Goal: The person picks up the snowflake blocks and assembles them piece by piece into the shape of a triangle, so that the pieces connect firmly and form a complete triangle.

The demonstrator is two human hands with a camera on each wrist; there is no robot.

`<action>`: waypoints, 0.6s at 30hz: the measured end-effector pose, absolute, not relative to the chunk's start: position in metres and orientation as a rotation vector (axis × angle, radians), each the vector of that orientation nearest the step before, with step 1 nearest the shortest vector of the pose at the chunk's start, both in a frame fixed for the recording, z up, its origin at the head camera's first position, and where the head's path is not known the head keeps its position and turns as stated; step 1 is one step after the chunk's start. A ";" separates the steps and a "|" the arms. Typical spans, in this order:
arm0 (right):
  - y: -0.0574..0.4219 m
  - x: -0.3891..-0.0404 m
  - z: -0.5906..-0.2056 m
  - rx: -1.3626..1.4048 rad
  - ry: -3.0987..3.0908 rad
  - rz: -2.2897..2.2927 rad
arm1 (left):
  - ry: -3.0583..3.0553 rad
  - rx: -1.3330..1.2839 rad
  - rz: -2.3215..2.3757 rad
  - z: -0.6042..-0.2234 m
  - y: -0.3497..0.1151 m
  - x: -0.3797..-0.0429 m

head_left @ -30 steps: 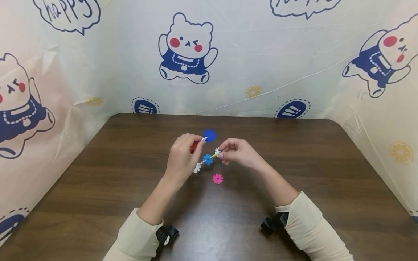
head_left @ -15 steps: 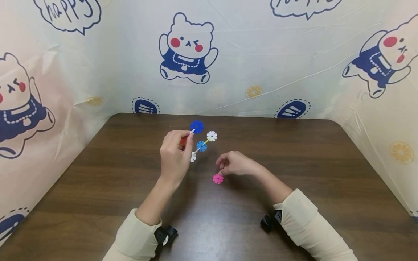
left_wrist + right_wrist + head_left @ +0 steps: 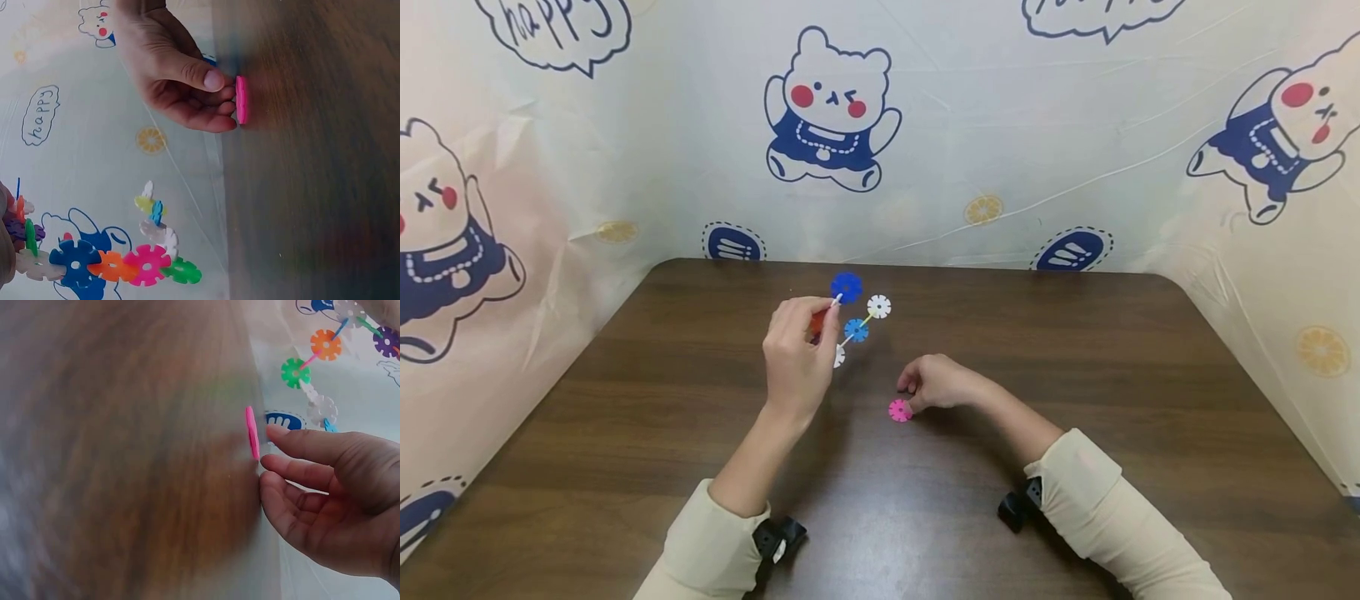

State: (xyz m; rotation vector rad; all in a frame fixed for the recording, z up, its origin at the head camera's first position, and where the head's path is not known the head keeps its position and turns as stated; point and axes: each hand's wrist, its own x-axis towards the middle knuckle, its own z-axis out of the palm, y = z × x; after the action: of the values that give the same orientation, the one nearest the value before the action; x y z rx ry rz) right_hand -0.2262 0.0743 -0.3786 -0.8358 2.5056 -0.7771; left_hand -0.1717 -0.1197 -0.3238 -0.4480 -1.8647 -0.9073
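My left hand [image 3: 797,350] pinches a chain of interlocked plastic snowflake discs [image 3: 147,265] above the table's far part. Dark blue, orange, pink, green, white and light blue discs show along it. Part of the chain hides behind the fingers in the head view; its far end, with a white disc [image 3: 879,307], hangs free to the right. On the table lies a single pink snowflake disc [image 3: 899,410]. My right hand [image 3: 946,383] is low beside it, fingers loosely bent, thumb tip at the disc's right edge. In the right wrist view the pink disc [image 3: 252,433] appears edge-on before the fingertips.
The brown wooden table [image 3: 700,433] reaches back to a pale printed sheet [image 3: 955,125] with cartoon bears, which also hangs along both sides. A black wrist camera [image 3: 778,539] is strapped at the left cuff, and another camera [image 3: 1018,508] at the right.
My right hand has let go of the chain's white end disc and moved down to the pink disc. My left hand has carried the chain a little left and farther back.
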 end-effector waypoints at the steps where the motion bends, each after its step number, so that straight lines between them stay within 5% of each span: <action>1: 0.074 -0.226 -0.380 -0.839 2.502 -0.775 | -1.860 -0.445 -0.911 -0.324 -0.120 -0.172; 18: 0.068 -0.218 -0.381 -0.880 2.502 -0.702 | -1.892 -0.433 -0.934 -0.325 -0.120 -0.171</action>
State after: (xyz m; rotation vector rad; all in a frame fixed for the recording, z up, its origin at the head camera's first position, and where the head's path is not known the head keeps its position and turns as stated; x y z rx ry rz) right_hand -0.2184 0.0682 -0.3810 -0.8798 2.5020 -0.7017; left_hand -0.1708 -0.1204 -0.3248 -0.4335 -1.8915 -0.9344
